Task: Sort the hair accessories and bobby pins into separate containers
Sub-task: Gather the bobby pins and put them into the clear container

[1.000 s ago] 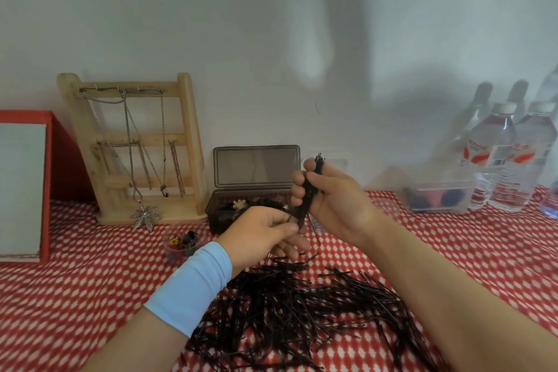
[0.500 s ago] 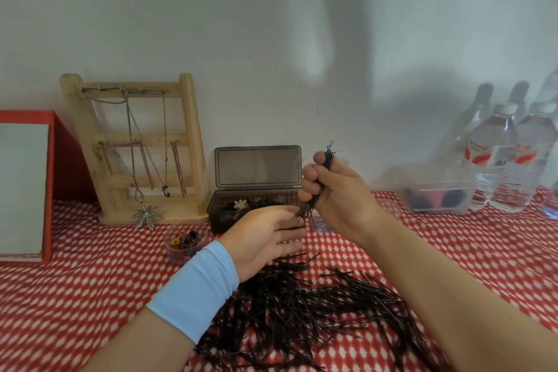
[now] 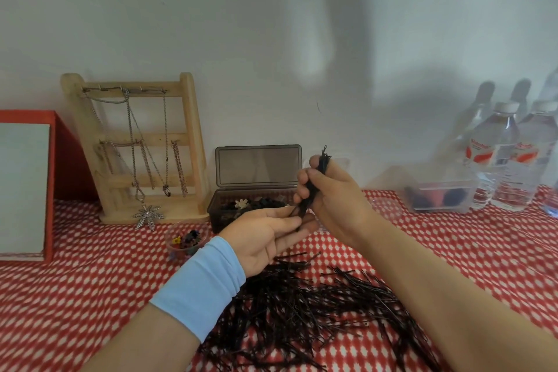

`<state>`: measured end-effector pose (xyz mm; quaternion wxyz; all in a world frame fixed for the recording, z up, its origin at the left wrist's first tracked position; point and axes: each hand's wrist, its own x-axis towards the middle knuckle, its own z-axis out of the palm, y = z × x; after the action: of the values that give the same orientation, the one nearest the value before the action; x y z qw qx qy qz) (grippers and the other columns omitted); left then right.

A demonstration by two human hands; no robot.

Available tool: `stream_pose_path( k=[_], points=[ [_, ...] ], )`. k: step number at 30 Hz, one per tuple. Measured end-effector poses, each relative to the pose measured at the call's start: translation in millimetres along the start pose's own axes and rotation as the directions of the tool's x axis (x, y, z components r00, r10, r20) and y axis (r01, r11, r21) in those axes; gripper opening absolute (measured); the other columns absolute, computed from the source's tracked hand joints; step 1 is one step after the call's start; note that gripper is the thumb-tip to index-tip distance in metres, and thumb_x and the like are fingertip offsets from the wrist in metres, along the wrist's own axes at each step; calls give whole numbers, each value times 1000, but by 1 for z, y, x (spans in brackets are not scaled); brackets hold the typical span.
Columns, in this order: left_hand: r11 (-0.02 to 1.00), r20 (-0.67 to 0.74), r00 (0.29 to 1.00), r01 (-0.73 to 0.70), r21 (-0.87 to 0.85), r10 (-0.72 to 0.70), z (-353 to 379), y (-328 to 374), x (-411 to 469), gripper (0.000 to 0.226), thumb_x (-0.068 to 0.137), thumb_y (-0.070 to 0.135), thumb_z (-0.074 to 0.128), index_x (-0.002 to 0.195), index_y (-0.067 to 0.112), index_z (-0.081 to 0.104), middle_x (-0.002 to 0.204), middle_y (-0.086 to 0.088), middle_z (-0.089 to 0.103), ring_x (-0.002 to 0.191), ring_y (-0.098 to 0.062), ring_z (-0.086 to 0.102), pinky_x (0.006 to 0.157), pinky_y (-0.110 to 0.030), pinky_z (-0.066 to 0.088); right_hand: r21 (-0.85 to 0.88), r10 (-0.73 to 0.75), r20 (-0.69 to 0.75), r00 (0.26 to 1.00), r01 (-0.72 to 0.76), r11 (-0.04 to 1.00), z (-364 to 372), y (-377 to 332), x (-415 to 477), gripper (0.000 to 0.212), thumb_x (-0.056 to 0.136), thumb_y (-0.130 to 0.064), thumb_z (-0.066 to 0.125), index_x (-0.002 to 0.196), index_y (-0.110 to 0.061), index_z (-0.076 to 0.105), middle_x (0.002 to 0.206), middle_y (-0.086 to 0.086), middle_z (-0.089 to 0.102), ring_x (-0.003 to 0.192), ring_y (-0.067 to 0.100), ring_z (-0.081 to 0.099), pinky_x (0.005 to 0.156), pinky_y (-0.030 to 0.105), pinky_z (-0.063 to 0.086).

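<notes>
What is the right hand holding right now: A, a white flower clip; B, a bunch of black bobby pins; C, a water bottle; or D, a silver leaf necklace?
B: the right hand grips a bunch of black bobby pins held upright, with their ends sticking out above the curled fingers.
</notes>
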<state>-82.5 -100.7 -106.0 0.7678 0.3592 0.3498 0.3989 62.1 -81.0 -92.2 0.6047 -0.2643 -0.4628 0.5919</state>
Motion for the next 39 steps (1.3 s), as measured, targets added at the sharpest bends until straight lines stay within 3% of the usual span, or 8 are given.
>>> stream_pose_path(
  k=[10, 13, 17, 24, 32, 35, 37, 39],
  points=[
    [997, -88, 996, -23, -73, 16, 0, -9, 3, 22, 92, -11, 53, 112, -7, 61, 100, -22, 72, 87, -25, 74, 69, -28, 61, -21, 52, 20, 998, -52, 998, 1, 2, -2, 20, 106, 2, 32, 100, -14, 43, 78, 2, 54, 61, 13, 45, 61, 28, 39],
    [991, -74, 997, 5, -134, -15, 6, -7, -1, 23, 94, -3, 55, 117, -7, 57, 109, -27, 67, 104, -35, 68, 87, -39, 58, 6, -29, 2, 1000, 29, 1000, 0, -3, 2, 27, 106, 6, 29, 96, -15, 43, 74, 2, 51, 58, 12, 43, 55, 24, 37],
    [895, 53, 995, 104, -434, -90, 11, -1, -7, 52, 99, 23, 48, 128, -20, 43, 128, -44, 49, 123, -54, 48, 110, -56, 36, -29, -117, -11, 993, 116, 993, -3, -8, 4, 28, 105, 8, 28, 95, -14, 42, 73, 2, 51, 60, 13, 44, 56, 25, 38],
    [829, 63, 996, -14, -559, 59, 11, 7, -6, 58, 105, 29, 35, 129, -24, 39, 122, -41, 55, 123, -48, 50, 114, -54, 30, -191, -93, 91, 992, 109, 976, 0, 0, -2, 19, 105, 5, 34, 102, -9, 45, 82, 5, 58, 71, 17, 57, 65, 29, 51],
    [842, -23, 998, 37, -538, -59, 18, 1, -8, 72, 102, 36, 43, 134, -24, 24, 132, -42, 40, 130, -28, 39, 116, -42, 31, -275, -207, 56, 977, 214, 937, -4, -2, 5, 29, 102, 10, 30, 94, -13, 45, 75, -2, 52, 61, 11, 44, 56, 22, 40],
    [932, -15, 996, 75, -353, -86, 18, 0, -6, 59, 101, 38, 40, 124, -16, 46, 125, -22, 48, 113, -27, 45, 112, -40, 33, -315, -192, 49, 980, 198, 928, -7, 1, 5, 27, 103, 9, 31, 95, -13, 45, 76, 0, 52, 62, 11, 44, 58, 24, 41],
    [994, -64, 992, 110, 14, -109, 14, 2, -5, 55, 101, 43, 35, 123, -3, 55, 132, -14, 54, 124, -26, 49, 114, -42, 30, -304, -154, 47, 987, 161, 939, -9, 3, 5, 25, 104, 8, 32, 96, -12, 45, 77, 0, 53, 62, 12, 45, 59, 25, 42],
    [938, -69, 993, 114, 326, -97, 11, 5, -7, 59, 102, 45, 32, 142, 3, 44, 143, -14, 51, 138, -26, 41, 121, -43, 21, -260, -115, 51, 992, 124, 958, -12, -1, 7, 26, 104, 8, 32, 96, -12, 47, 76, 0, 54, 61, 13, 45, 60, 27, 43]
  ],
)
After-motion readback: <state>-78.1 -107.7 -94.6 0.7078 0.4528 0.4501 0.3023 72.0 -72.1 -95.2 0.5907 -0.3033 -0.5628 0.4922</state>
